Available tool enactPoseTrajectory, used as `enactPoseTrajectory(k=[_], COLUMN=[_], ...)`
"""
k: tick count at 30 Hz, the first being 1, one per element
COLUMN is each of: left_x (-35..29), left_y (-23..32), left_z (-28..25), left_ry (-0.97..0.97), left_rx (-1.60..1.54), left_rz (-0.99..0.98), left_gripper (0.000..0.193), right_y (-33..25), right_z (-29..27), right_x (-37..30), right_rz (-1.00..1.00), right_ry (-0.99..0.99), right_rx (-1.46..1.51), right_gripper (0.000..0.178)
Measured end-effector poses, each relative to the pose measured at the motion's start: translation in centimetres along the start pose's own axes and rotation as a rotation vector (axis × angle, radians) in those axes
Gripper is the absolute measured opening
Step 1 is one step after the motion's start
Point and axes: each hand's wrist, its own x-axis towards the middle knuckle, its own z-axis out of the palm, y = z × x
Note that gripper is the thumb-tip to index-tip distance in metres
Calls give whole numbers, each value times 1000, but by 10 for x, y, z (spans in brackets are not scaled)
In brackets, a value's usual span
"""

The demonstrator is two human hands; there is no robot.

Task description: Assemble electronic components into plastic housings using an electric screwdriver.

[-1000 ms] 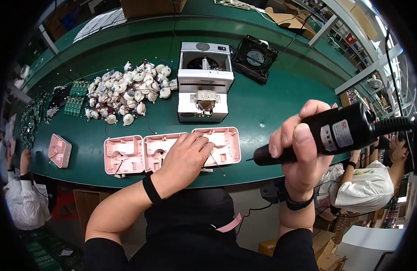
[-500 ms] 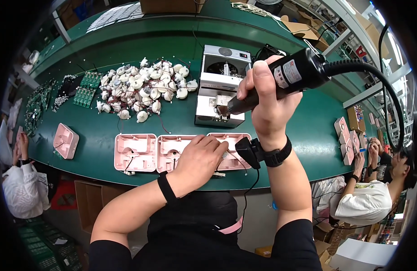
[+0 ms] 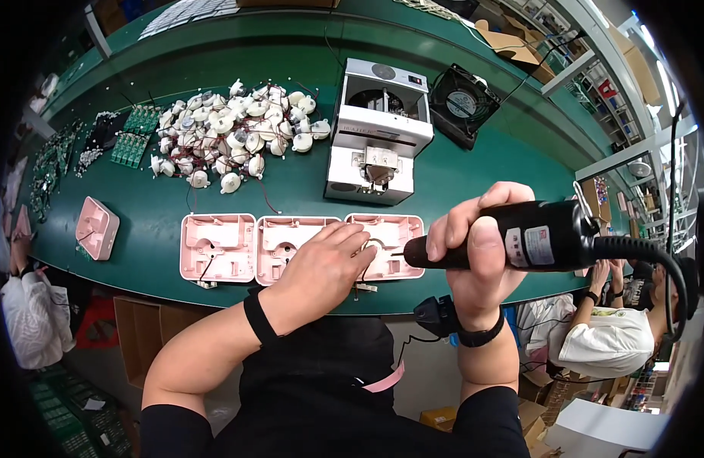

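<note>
My right hand is wrapped round a black electric screwdriver with a thick cable. Its narrow tip points left, over the rightmost of three pink plastic housings lying in a row. My left hand reaches across the middle pink housing; its bent fingers, close together, hold a white round part inside the right one, and the fingertips hide some of it. The left pink housing has a dark wire in it and is untouched.
A screw feeder stands behind the housings, with a black fan beside it. Left of it lies a heap of white motors with wires, then green circuit boards. Another pink housing sits far left. Other people work on both sides.
My right hand has brought the screwdriver from the screw feeder down toward me, to the right housing. The left hand stays at the housings. The view has shifted slightly.
</note>
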Motion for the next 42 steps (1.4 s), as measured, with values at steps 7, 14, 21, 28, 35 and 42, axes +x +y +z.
enactPoseTrajectory(k=[7, 14, 21, 28, 35, 42], left_x=[-2, -5, -4, -10, -17, -27], left_y=[2, 4, 2, -6, -8, -12], left_z=[1, 3, 1, -7, -32, -23], left_ry=[-34, -4, -18, -21, -30, -32], left_rx=[-4, -41, -21, -48, -63, -91], left_rz=[-27, -40, -35, -39, -125, -123], left_gripper=[29, 31, 32, 42, 58, 74], right_y=[27, 38, 40, 9, 34, 13], right_z=[-5, -4, -1, 17, 29, 31], right_x=[-12, -13, -7, 41, 84, 44], right_rz=[3, 22, 40, -126, -197, -15], right_ry=[63, 66, 2, 29, 51, 18], right_rx=[-21, -44, -132, 31, -135, -25], right_gripper=[29, 28, 27, 24, 20, 23])
